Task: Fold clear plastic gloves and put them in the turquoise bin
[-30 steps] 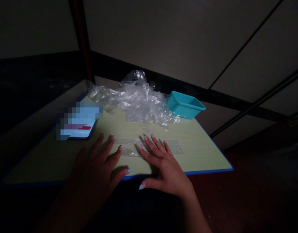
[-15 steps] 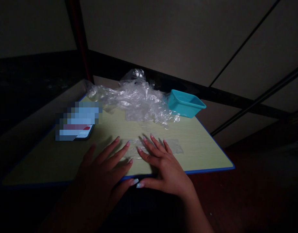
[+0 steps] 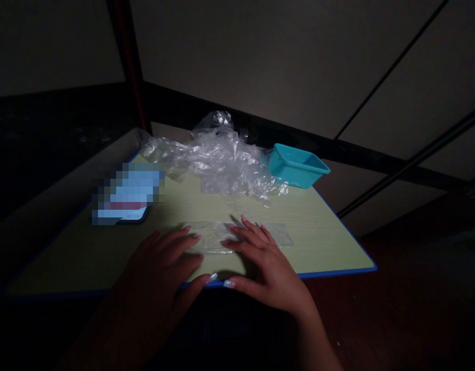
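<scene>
A flat clear plastic bag (image 3: 214, 238) lies near the front edge of the small table (image 3: 322, 242). Over its right half is my right hand (image 3: 264, 263), fingers stretched out and apart, with the fingertips at the plastic. My left hand (image 3: 163, 268) is at the bag's left end, its fingers also extended and spread, holding nothing. Both thumbs point inward at the table's blue front edge. Behind the bag, a heap of crumpled clear plastic bags (image 3: 229, 159) covers the back of the table.
A turquoise plastic basket (image 3: 295, 167) stands at the back right, touching the heap. To the left lies a phone (image 3: 132, 198) with a lit, blurred screen. Dark-trimmed panels (image 3: 260, 62) rise behind the table.
My left hand's fingers have drawn back a little to the left and bent slightly. The right hand has tilted slightly, its thumb moving up and away from the left thumb. The bag lies about the same.
</scene>
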`<state>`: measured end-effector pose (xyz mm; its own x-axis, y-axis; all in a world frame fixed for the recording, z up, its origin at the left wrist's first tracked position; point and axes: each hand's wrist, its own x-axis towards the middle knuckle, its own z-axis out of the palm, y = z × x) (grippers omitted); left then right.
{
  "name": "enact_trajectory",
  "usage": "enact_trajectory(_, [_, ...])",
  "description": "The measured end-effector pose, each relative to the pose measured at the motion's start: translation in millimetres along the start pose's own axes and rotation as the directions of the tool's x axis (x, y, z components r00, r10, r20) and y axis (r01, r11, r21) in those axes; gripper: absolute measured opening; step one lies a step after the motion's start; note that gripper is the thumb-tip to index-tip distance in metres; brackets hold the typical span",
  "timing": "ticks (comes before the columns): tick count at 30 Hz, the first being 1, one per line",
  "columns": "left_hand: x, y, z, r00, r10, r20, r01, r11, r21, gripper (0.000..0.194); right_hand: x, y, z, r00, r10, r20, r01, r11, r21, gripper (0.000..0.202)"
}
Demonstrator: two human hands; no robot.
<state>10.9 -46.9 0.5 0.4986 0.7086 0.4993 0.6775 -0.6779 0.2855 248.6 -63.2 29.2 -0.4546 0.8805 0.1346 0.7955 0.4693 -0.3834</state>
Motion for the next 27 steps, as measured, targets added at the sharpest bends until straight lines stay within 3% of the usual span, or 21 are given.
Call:
enact_trajectory(8, [2.9, -4.0, 8.6, 1.0, 0.019, -0.018, -0.02, 0.999, -0.05, 0.029, -1.0, 2.1, 1.6, 0.999, -0.03, -0.035, 0.032, 0.999, 0.043, 0.048])
enact_trajectory(14, [9.3, -4.2, 9.5, 0.999, 0.004, 0.042, 0.001, 0.994, -0.106, 0.029, -0.8, 2.8, 3.0, 0.997, -0.046, -0.063, 0.051, 0.995, 0.081, 0.044])
enact_trajectory(27, [13.1, -7.3, 15.4, 0.999, -0.032, 0.001, 0.032, 0.997, -0.071, 0.029, -0.2, 1.8, 2.0, 0.996, -0.078, -0.032, 0.079, 0.996, 0.045, 0.057])
